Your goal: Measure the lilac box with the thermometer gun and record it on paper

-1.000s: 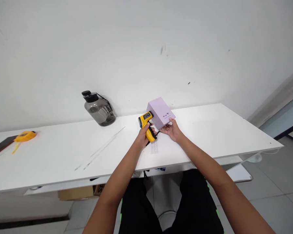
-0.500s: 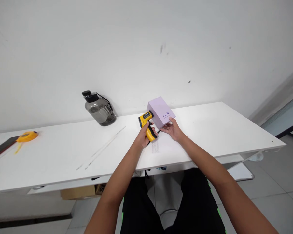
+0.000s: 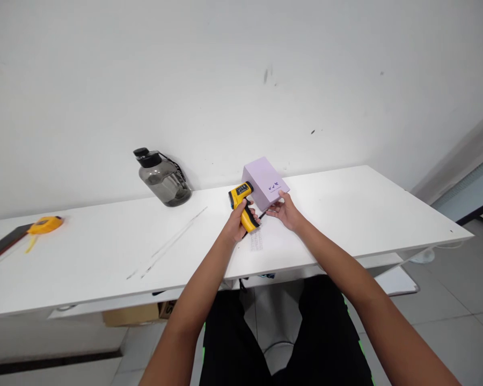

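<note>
A yellow and black infrared thermometer (image 3: pixel 241 197) is gripped by its handle in my left hand (image 3: pixel 236 224), with its nose turned to the left. Right behind it, a lilac box (image 3: pixel 264 181) with small dark prints sits on the table near the wall. My right hand (image 3: pixel 286 212) holds the box's near right corner, thumb on the top and fingers at the lower front side. A thin black item (image 3: pixel 262 215) shows between the two hands; what it is I cannot make out.
On the white table (image 3: pixel 338 214), a grey see-through water bottle (image 3: pixel 163 179) stands left of the box, by the wall. Farther left lie a yellow tape measure (image 3: pixel 45 224) and a dark flat object (image 3: pixel 6 242). Below the table is a cardboard box (image 3: pixel 132 314).
Hardly anything moves. My right hand shifts very slightly on the box's corner, while the thermometer stays in my left hand. The whole view drifts a little.
</note>
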`<state>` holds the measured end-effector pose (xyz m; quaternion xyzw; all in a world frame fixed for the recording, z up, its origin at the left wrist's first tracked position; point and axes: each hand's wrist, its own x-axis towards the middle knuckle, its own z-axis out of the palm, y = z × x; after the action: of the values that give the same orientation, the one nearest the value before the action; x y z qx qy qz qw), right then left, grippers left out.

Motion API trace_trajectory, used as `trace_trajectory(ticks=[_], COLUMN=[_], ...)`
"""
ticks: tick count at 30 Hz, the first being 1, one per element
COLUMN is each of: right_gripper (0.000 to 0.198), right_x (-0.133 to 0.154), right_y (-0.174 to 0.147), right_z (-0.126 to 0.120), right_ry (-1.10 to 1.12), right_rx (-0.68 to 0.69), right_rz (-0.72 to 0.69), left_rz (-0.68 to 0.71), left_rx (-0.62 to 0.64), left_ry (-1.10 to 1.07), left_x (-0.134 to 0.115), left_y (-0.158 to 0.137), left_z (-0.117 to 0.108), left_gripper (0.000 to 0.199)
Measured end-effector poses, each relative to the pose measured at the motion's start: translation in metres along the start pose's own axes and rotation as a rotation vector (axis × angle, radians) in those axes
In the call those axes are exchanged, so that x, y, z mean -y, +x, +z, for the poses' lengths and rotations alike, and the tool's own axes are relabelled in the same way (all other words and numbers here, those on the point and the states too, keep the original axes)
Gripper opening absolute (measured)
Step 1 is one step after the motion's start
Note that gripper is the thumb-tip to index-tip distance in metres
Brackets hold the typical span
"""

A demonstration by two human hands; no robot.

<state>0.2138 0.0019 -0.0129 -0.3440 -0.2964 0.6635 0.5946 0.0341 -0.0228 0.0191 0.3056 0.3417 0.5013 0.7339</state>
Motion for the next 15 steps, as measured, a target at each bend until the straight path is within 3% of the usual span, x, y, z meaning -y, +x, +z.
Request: trace_trajectory(ticks=[15], right_gripper=[0.060], right_x=[0.0007], right_y=[0.0030], right_z=[-0.0032], right_ry=[-0.092], right_rx=[0.006], right_rz=[0.011], left_rz=[0.011], left_rx=[0.001], left_ry=[-0.008], left_x=[0.0013], left_y=[0.0012], left_z=[-0.0021], left_gripper=[0.036])
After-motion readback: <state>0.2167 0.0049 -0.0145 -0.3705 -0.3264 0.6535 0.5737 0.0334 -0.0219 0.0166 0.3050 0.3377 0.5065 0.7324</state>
